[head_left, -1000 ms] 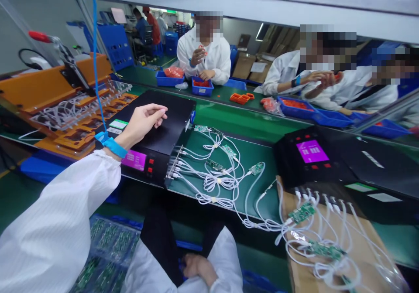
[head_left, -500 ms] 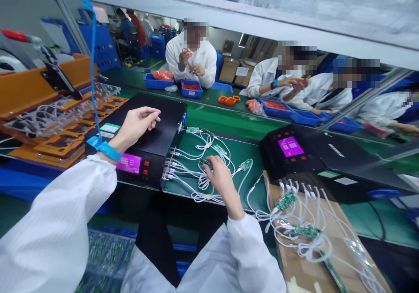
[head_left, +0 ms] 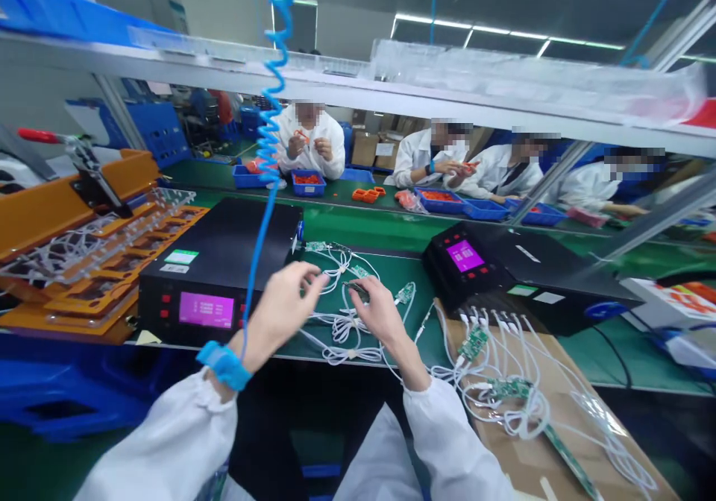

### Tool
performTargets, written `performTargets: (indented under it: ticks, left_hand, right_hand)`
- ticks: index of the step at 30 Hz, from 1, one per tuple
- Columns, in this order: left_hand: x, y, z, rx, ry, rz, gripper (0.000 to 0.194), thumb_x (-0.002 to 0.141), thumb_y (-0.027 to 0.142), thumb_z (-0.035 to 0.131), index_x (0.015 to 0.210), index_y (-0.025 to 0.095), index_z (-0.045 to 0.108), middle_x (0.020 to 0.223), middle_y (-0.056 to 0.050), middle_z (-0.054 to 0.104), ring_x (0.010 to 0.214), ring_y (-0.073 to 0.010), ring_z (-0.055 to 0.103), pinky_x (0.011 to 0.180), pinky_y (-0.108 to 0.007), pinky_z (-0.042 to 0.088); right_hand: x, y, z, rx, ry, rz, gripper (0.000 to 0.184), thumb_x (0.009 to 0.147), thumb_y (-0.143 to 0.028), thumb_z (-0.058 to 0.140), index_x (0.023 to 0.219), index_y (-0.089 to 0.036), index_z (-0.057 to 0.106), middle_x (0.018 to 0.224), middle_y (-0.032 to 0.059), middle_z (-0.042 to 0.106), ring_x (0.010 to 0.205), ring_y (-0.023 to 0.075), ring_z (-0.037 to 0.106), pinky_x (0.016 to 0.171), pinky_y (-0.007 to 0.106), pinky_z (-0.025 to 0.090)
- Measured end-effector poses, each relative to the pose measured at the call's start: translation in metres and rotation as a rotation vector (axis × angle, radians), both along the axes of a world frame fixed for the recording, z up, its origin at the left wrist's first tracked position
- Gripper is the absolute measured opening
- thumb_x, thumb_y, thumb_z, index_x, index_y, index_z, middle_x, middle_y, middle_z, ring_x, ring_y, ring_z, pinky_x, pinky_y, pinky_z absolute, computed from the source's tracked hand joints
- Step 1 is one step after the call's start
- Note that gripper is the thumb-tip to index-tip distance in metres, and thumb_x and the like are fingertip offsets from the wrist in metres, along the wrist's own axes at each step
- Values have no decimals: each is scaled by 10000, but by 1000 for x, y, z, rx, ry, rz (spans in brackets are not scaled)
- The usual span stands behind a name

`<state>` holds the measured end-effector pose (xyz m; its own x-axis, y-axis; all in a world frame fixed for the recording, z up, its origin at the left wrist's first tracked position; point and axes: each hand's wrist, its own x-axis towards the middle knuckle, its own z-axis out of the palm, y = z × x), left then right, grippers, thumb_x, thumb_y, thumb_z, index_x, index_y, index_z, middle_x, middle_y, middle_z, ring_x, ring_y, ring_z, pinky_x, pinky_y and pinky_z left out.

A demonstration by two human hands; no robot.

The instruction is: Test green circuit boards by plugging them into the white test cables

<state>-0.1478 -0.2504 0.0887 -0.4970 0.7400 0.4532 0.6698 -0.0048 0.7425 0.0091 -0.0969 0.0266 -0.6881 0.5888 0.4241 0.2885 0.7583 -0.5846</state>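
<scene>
My right hand (head_left: 381, 313) pinches a small green circuit board (head_left: 356, 285) above the looped white cables (head_left: 347, 326); its fingers cover part of the board. To the left, my left hand (head_left: 288, 303) hovers with loosely curved fingers, slightly apart, and nothing visible in them. It is in front of the right end of a black tester box (head_left: 224, 244) with a lit purple screen. A blue strap with a coiled cord circles my left wrist. Near my right hand lie more green boards wired to white cables, one at the back (head_left: 316, 247) and another to the right (head_left: 405, 293).
A second black tester (head_left: 503, 262) stands at right, its cables running over a brown cardboard sheet (head_left: 503, 452) with more boards. At left is an orange fixture (head_left: 67, 221) with a red-handled clamp. Co-workers sit across the bench behind blue bins (head_left: 308, 183). A shelf (head_left: 335, 87) hangs overhead.
My left hand has moved right and down from above the tester, nearer my right hand. My right hand stays at the board among the cables. The head view has tilted up.
</scene>
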Motion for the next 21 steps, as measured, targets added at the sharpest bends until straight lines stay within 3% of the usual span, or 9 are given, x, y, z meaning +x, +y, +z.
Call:
performTargets:
  ticks: [3,6,10,13,18,21]
  left_hand:
    - [31,24,-33,-205,-88,-118,260,933,448,659,960,197,724,909,-96,758,820,-262,708,747,-360,509]
    - [44,40,-51,-164,-150,-229,259,1009,411,532,983,209,692,962,-76,750,905,-244,695,804,-350,491]
    - [51,42,-57,-109,-223,-319,237,1037,388,469,982,222,628,982,-43,712,903,-207,656,791,-318,479]
    - [55,39,-61,-113,-210,-378,272,1055,416,431,960,220,594,912,-25,674,836,-194,617,780,-315,465]
    - [61,36,-66,-121,-257,-373,272,1049,400,420,977,215,606,963,-49,691,891,-215,638,831,-330,478]
    - [66,34,-66,-96,-317,-412,287,1055,418,404,994,229,612,1001,-46,692,929,-218,647,846,-327,489]
  right_hand:
    - [15,-8,5,-50,173,34,231,977,-297,578,1138,-203,714,1011,81,652,922,211,664,888,370,562]
    - [28,-11,4,-89,168,93,280,987,-323,559,1206,-203,684,1039,87,605,938,208,648,891,375,565]
    - [39,-16,3,-193,75,160,311,1021,-387,514,1259,-199,583,1150,106,651,1033,217,652,961,387,523]
    - [38,-22,10,-278,-57,75,320,1062,-467,416,1190,-201,539,954,60,701,874,213,676,817,335,496]
    - [20,-30,20,-108,-240,-151,457,1041,-611,446,815,-232,565,657,16,623,683,212,629,668,281,333]
    - [12,-26,17,-213,-175,-137,644,1054,-672,330,613,-232,492,592,13,593,615,178,564,639,277,312]
